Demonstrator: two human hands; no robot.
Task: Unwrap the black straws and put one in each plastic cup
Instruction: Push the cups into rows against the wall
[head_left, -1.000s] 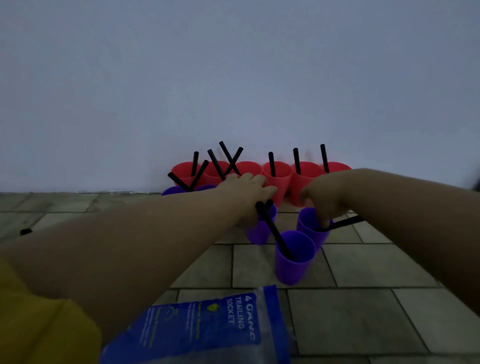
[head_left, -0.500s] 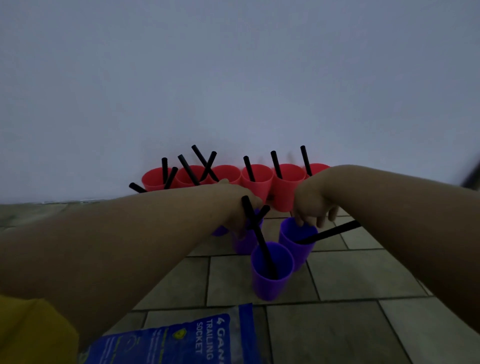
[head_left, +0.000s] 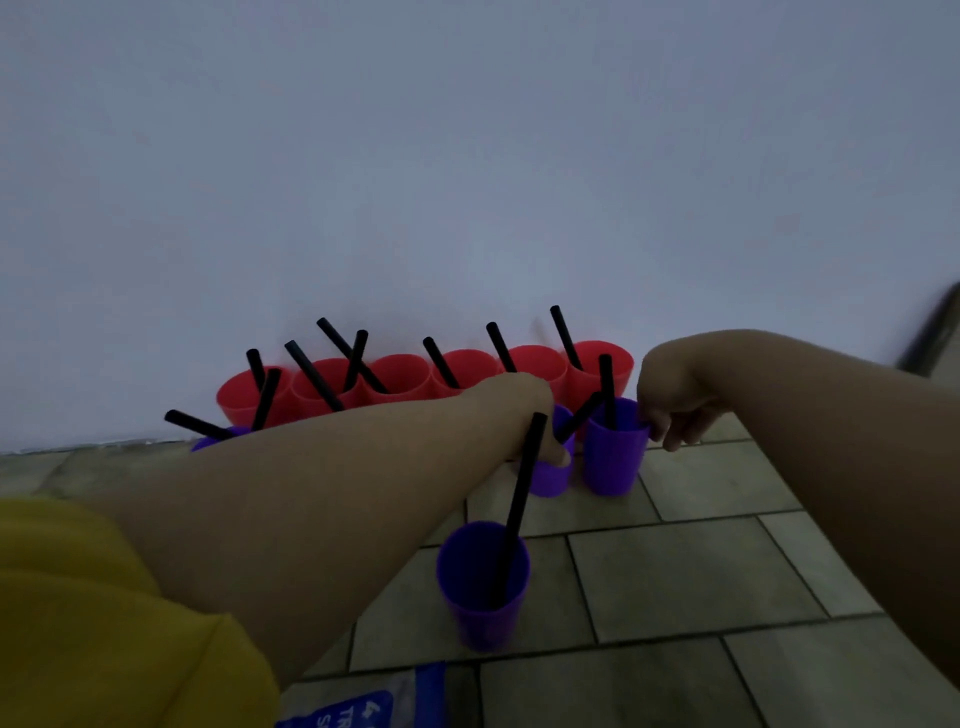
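A person's two bare arms reach forward over a tiled floor (head_left: 701, 582) toward cups lined along a pale wall (head_left: 467, 156). A row of red cups (head_left: 400, 376) stands against the wall, each with a black straw; two straws cross above the middle ones. In front are purple cups. The left hand (head_left: 524, 415) closes around a purple cup (head_left: 550, 475) whose straw leans right. The right hand (head_left: 675, 405) pinches the rim of the next purple cup (head_left: 613, 457), which holds an upright straw (head_left: 607, 389). A nearer purple cup (head_left: 483, 587) stands alone with a long straw (head_left: 517, 514) leaning on its rim. More purple cups sit partly hidden behind the left arm. Every cup seen whole has a straw, so the job looks nearly done. The cups look light, thin and easy to tip; best held low on the wall. Straws are light and stiff; hold them mid-shaft. A blue packet (head_left: 363, 701) lies at the bottom edge.
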